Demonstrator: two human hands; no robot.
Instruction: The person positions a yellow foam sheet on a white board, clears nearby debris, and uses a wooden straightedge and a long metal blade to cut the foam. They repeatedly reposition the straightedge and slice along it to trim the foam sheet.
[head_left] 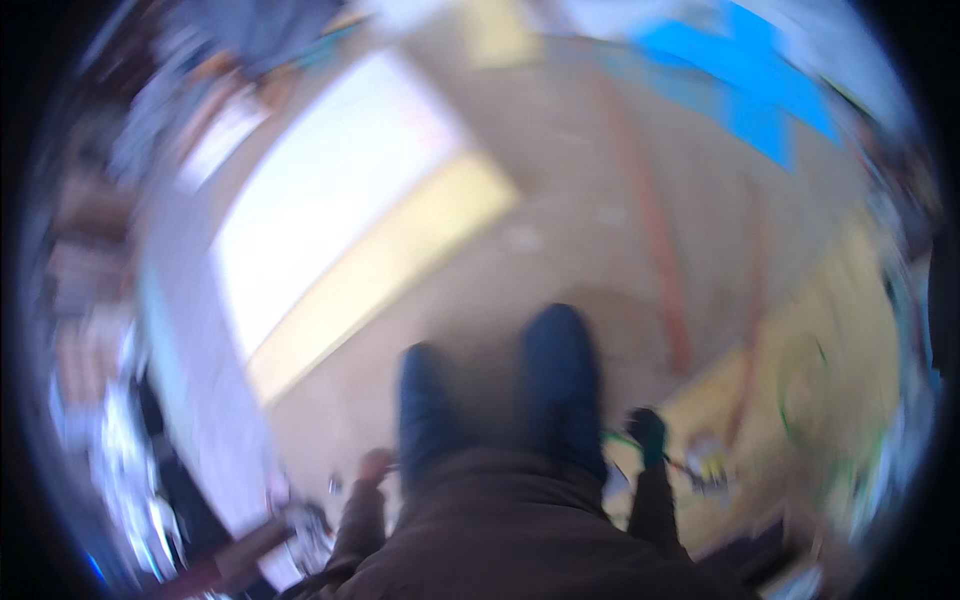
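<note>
The whole view is smeared by motion. My left hand (376,466) hangs low beside my left leg, bare below a dark sleeve; its fingers are too blurred to read. On the other side, my right hand (647,432) wears a dark glove with a green cuff and is down by my right leg. Just right of it a small yellow-and-grey object (708,467) shows, with a thin dark part reaching toward the glove. I cannot make out its kind, or whether the hand touches it.
Ahead on the left lies a white sheet (330,170) with a yellow board (400,270) along its near edge. Reddish strips (650,230) cross the brown floor (560,150). Bright blue strips (740,80) lie at the far right, a yellowish panel (830,350) nearer. Blurred clutter lines the left.
</note>
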